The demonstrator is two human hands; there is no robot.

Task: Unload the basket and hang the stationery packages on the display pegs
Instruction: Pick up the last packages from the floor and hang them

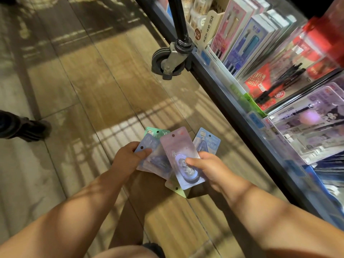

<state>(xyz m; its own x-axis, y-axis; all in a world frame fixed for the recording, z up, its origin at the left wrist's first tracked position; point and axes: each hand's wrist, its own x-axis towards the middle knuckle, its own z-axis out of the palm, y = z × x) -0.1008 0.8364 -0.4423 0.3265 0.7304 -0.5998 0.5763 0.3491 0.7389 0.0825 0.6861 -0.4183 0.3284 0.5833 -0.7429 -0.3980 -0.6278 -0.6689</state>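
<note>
Both hands hold a fan of small blister-card stationery packages above the wooden floor. My left hand [128, 159] pinches a pale blue package [147, 148], with a green package [153, 131] behind it. My right hand [206, 168] grips a pink-lilac package [178, 146] holding a clear oval correction-tape case, thumb on the blister. A light blue package [208, 141] sticks out behind the right fingers, and another card's corner [178, 190] hangs below. No basket or display pegs are in view.
A display shelf [232, 94] runs along the right, stocked with boxed pen sets [247, 41], red packs [275, 82] and purple character packs [312, 125]. A cart's black pole and caster wheel [167, 62] stand against its edge. Someone's dark shoe [20, 127] is at left.
</note>
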